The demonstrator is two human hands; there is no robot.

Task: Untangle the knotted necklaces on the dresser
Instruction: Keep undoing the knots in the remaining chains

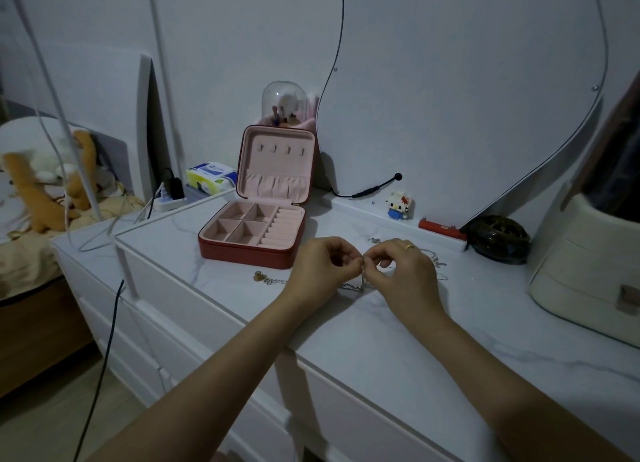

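Both hands meet just above the worktop [381,340], and the grip is a double pinch: the left hand [320,269] and the right hand [403,271] each nip the fine silver necklaces [362,281] between thumb and curled fingertips, almost touching. Below the grip a short loop of chain hangs to the marble surface; to its left a strand trails to a small gold pendant [258,276], and more chain lies behind and right of it. The open jewellery box [256,233] sits beyond the grip, to the left. The step in hand looks like picking the knot apart. Next probably calls for a gentle outward tease to loosen one loop, not a hard pull that would tighten it.
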